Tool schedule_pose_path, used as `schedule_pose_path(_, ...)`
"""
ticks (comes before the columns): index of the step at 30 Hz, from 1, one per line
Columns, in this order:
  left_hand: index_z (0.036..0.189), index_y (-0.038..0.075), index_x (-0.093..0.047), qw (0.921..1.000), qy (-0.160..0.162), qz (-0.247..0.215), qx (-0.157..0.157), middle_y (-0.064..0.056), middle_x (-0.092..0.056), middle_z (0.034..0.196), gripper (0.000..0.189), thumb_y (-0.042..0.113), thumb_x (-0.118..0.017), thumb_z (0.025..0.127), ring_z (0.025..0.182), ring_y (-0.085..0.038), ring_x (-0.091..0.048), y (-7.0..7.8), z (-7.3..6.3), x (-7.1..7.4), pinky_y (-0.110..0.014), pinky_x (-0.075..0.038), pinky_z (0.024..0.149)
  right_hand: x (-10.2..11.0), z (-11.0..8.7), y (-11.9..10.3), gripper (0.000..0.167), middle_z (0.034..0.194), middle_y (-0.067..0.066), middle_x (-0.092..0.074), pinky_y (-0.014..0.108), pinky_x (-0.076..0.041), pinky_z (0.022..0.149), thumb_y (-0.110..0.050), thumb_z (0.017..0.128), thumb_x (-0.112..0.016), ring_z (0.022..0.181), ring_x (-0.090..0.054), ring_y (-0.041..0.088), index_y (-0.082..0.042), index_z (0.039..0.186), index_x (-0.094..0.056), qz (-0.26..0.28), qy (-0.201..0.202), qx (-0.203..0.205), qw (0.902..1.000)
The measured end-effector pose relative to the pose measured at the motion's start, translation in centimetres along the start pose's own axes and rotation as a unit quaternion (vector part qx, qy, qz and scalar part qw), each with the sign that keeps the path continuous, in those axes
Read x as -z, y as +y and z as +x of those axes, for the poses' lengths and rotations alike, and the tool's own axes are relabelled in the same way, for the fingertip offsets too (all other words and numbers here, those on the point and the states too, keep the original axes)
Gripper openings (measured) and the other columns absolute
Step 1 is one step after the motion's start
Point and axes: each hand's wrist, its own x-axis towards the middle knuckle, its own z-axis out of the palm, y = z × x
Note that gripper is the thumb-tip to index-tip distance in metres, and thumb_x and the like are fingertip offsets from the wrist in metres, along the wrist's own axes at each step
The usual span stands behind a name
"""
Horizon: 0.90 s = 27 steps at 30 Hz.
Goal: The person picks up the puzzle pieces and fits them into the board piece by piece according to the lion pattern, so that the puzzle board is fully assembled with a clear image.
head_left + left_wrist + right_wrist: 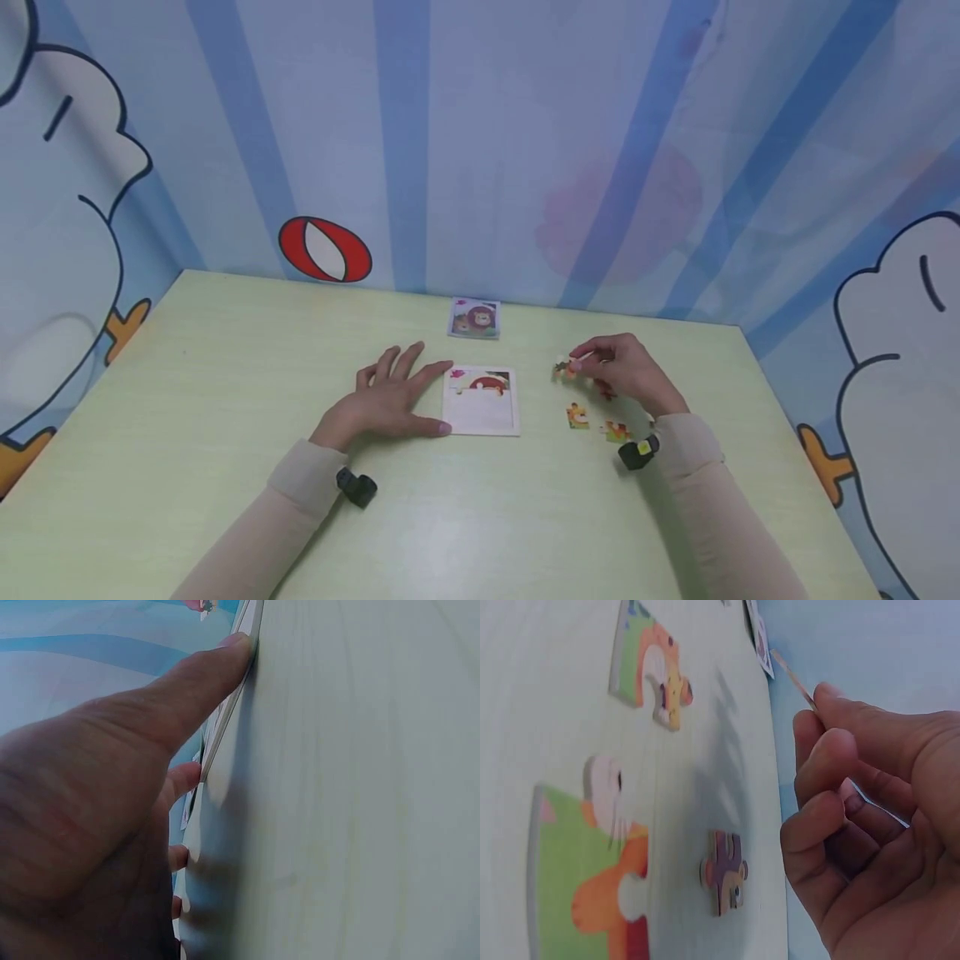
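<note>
My left hand [386, 404] lies beside a white square puzzle tray [480, 425], fingers spread. Its thumb and index fingertips touch the tray's left edge, as the left wrist view also shows. Joined pieces with a pink patch and a brown mane [489, 383] fill the tray's upper part; the lower part is bare white. To the right, my right hand [626, 371] pinches a puzzle piece [795, 679] between thumb and index finger, seen edge-on above the table in the right wrist view. Below this hand lie a green-and-orange piece [592, 874], a yellow-orange piece [577, 416] and a purple-brown piece [726, 871].
A small picture card with a lion [475, 318] lies behind the tray near the table's back edge. A striped blue curtain [480, 150] with printed cartoon figures stands right behind the pale wooden table [465, 517].
</note>
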Motion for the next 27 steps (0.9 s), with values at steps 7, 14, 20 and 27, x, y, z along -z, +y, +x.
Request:
schedule_pose_path(7, 0.170, 0.043, -0.023, 0.9999, 0.001, -0.012, -0.004, -0.011, 0.001, 0.184, 0.104, 0.071, -0.075, 0.085, 0.166, -0.049, 0.002, 0.0, 0.0, 0.1, -0.079, -0.008, 0.126, -0.8, -0.2, -0.8, 0.029, 0.071, 0.006, -0.064, 0.034, -0.038, 0.052, -0.031, 0.097, -0.082, 0.056, -0.043, 0.021, -0.016, 0.122, -0.079, 0.048, -0.002, 0.004, 0.9988)
schedule_pose_path(14, 0.170, 0.042, -0.025, 0.9997, 0.001, -0.022, -0.007, -0.012, 0.000, 0.184, 0.104, 0.070, -0.076, 0.085, 0.166, -0.050, 0.003, 0.2, -0.3, 0.3, -0.080, -0.007, 0.125, -1.5, 0.0, -1.8, 0.026, 0.074, 0.009, -0.071, 0.033, -0.030, 0.047, -0.028, 0.099, -0.080, 0.056, -0.048, 0.017, -0.019, 0.123, -0.080, 0.051, -0.001, -0.007, 0.9987)
schedule_pose_path(20, 0.170, 0.043, -0.025, 0.9998, 0.007, -0.014, -0.009, -0.010, -0.001, 0.184, 0.104, 0.070, -0.076, 0.084, 0.166, -0.049, 0.002, 0.1, -0.1, 0.1, -0.080, -0.008, 0.125, -2.7, 0.1, -2.4, 0.027, 0.086, 0.006, -0.077, 0.030, -0.045, 0.056, -0.020, 0.100, -0.078, 0.066, -0.062, 0.016, -0.012, 0.125, -0.080, 0.063, -0.003, 0.005, 0.9980)
schedule_pose_path(27, 0.170, 0.042, -0.026, 0.9997, 0.002, -0.019, -0.011, -0.012, -0.002, 0.183, 0.104, 0.069, -0.077, 0.084, 0.166, -0.051, 0.003, 0.3, -0.5, 0.5, -0.082, -0.008, 0.124, -4.6, 0.1, -3.4, 0.024, 0.090, 0.010, -0.078, 0.032, -0.056, 0.070, -0.015, 0.100, -0.077, 0.070, -0.065, 0.018, -0.008, 0.123, -0.079, 0.085, -0.024, 0.024, 0.9958)
